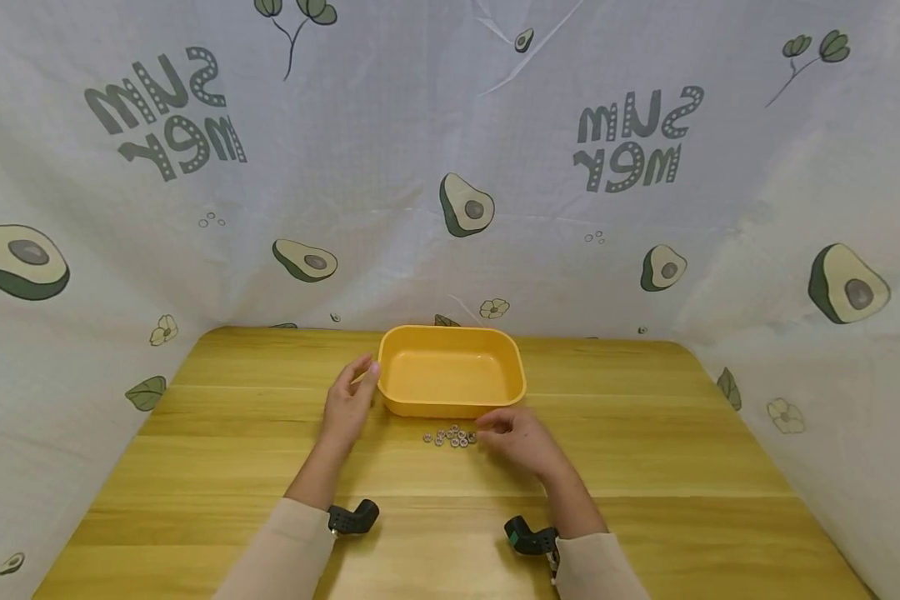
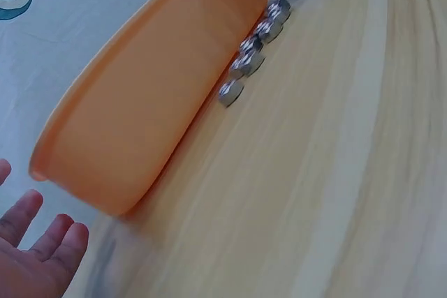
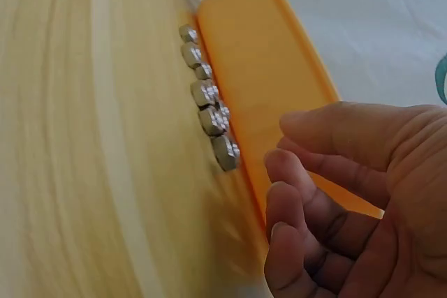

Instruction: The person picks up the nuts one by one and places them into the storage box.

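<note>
A yellow plastic bin (image 1: 450, 410) with rounded corners stands on the wooden table with nothing inside it. Several small metal nuts (image 1: 454, 442) lie in a loose row along its front side, and the right wrist view shows these nuts (image 3: 210, 121) close against the bin wall. My left hand (image 1: 348, 404) is at the bin's left end, thumb near the rim and fingers (image 2: 61, 242) spread and relaxed. By the front right corner is my right hand (image 1: 521, 437), right beside the nuts. Its fingers (image 3: 285, 207) are loosely bent and hold nothing.
The wooden table (image 1: 217, 467) spreads out on both sides of the bin. A white cloth (image 1: 390, 150) printed with avocados and lettering hangs behind the table and along its sides. Each wrist carries a black camera mount (image 1: 354, 518).
</note>
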{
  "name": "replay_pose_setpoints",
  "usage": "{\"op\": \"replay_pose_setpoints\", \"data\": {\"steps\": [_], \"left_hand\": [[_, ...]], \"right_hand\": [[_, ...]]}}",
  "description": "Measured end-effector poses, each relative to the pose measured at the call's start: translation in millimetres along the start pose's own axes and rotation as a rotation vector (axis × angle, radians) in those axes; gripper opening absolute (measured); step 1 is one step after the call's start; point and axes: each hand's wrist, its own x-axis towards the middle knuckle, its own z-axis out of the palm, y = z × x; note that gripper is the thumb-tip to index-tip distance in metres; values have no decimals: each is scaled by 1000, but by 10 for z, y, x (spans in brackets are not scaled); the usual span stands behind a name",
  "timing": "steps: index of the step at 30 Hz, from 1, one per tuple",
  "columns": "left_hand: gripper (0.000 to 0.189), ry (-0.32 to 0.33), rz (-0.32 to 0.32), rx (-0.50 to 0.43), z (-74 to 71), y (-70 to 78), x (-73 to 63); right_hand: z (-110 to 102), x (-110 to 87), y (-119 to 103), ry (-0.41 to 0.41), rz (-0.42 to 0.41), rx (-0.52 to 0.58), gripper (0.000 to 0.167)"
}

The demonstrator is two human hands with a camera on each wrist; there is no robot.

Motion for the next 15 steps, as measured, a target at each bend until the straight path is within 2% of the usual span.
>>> {"op": "replay_pose_setpoints", "data": {"steps": [6, 15], "left_hand": [[60, 19, -7, -45, 157, -54, 17], [57, 87, 7, -42, 269, -143, 47]], "right_hand": [[96, 6, 40, 11, -1, -56, 19], [187, 56, 101, 56, -43, -66, 18]]}}
